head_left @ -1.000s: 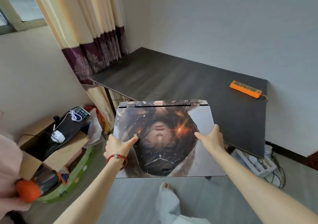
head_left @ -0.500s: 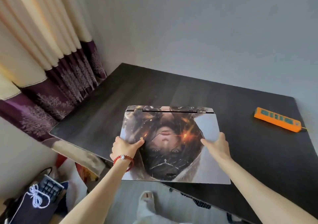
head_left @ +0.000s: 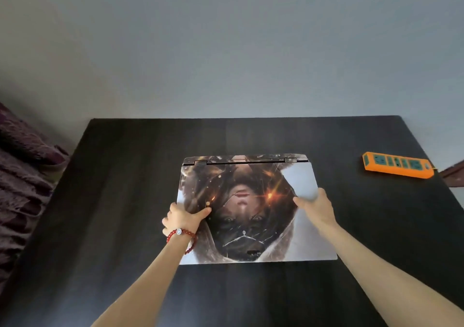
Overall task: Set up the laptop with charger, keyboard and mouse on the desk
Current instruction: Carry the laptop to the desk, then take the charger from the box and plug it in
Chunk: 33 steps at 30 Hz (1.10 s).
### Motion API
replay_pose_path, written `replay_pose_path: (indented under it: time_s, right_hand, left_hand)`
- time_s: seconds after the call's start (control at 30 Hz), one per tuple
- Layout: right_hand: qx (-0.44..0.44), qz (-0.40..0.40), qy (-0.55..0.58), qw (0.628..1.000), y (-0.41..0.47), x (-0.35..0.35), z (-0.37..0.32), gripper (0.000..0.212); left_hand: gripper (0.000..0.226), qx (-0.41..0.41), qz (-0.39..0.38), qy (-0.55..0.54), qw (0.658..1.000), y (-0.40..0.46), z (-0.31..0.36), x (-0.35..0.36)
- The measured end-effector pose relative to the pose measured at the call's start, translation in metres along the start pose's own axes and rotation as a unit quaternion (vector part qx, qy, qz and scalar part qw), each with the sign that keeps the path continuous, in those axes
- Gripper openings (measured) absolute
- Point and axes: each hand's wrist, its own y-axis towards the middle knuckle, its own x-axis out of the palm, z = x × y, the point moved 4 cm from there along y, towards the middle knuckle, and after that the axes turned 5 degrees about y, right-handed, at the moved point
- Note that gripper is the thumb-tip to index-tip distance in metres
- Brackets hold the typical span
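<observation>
A closed laptop with a printed picture on its lid lies over the middle of the dark desk, hinge toward the wall. My left hand, with a red bead bracelet at the wrist, grips the laptop's left edge, thumb on the lid. My right hand grips the right edge the same way. Whether the laptop rests on the desk or hovers just above it I cannot tell. No charger, keyboard or mouse is in view.
An orange power strip lies at the desk's far right. A grey wall stands right behind the desk. A purple patterned curtain hangs at the left edge. Bare desk surface lies left and in front of the laptop.
I have carried the laptop from beside the desk to over its middle. The view turned to face the desk squarely, and the floor and box at the left are out of sight.
</observation>
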Motion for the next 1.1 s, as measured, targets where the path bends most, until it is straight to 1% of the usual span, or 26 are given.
replay_pose_path:
  time_s: [0.07, 0.17, 0.33, 0.47, 0.6, 0.67, 0.83, 0.97, 1.07, 1.1]
  right_hand:
    - [0.003, 0.001, -0.011, 1.0, 0.022, 0.005, -0.008, 0.065]
    - [0.009, 0.002, -0.036, 0.999, 0.06, 0.013, -0.021, 0.064]
    - [0.011, 0.0, -0.065, 0.998, 0.11, 0.028, -0.031, 0.067]
    - [0.015, 0.007, -0.09, 0.996, 0.133, 0.034, -0.03, 0.07]
    - [0.023, 0.009, -0.123, 0.992, 0.14, 0.035, -0.027, 0.071]
    - [0.026, 0.0, -0.144, 0.989, 0.14, 0.036, -0.026, 0.074]
    - [0.035, -0.011, -0.158, 0.987, 0.137, 0.038, -0.026, 0.08]
    - [0.014, -0.032, -0.176, 0.984, 0.13, 0.041, -0.022, 0.089]
    - [0.007, -0.061, -0.172, 0.983, 0.114, 0.036, -0.02, 0.09]
    - [-0.017, -0.06, -0.21, 0.976, 0.102, 0.034, -0.022, 0.086]
  left_hand:
    - [0.094, -0.01, -0.009, 0.018, 1.0, 0.016, 0.013, 0.008]
    - [0.097, -0.024, -0.015, 0.009, 1.0, 0.042, 0.034, 0.02]
    - [0.105, -0.027, -0.001, 0.01, 1.0, 0.073, 0.063, 0.031]
    - [0.101, -0.032, -0.008, 0.005, 0.999, 0.084, 0.075, 0.038]
    - [0.099, -0.035, -0.011, 0.01, 0.999, 0.087, 0.076, 0.042]
    - [0.1, -0.031, -0.012, 0.026, 0.999, 0.087, 0.076, 0.042]
    - [0.099, -0.024, -0.019, 0.067, 0.997, 0.09, 0.074, 0.043]
    - [0.096, 0.002, -0.039, 0.109, 0.993, 0.094, 0.072, 0.041]
    - [0.091, 0.013, -0.065, 0.09, 0.994, 0.086, 0.068, 0.039]
    - [0.087, 0.018, -0.06, 0.079, 0.995, 0.076, 0.064, 0.036]
